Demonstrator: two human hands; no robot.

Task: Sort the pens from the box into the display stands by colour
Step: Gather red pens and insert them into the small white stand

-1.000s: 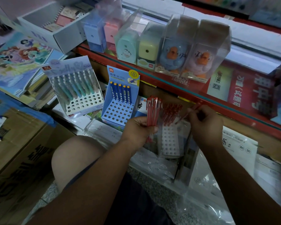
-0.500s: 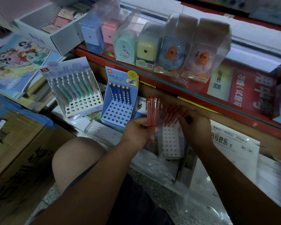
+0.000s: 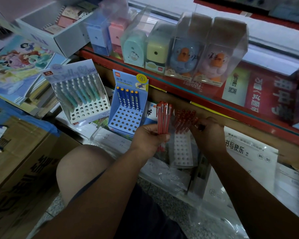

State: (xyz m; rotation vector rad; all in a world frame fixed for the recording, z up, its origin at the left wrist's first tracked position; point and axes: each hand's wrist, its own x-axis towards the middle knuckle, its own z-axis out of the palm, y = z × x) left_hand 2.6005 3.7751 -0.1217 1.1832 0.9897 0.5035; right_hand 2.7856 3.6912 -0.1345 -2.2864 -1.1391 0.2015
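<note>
My left hand grips a bunch of red pens, caps pointing up. To its right stands a pale stand with rows of holes, and several red pens sit in its back rows. My right hand is curled at the right end of that row, its fingers on a red pen there. A blue stand with several blue pens stands to the left. Further left a white stand holds teal and pastel pens.
A red-edged shelf above carries boxed pencil sharpeners. Plastic-wrapped paper packs lie under and right of the stands. Cardboard boxes stand at the left, my knee beside them. Picture books are stacked at the far left.
My right hand, which held a red pen up to the right, has come down and left to the row of red pens in the stand. My left hand has kept its bunch.
</note>
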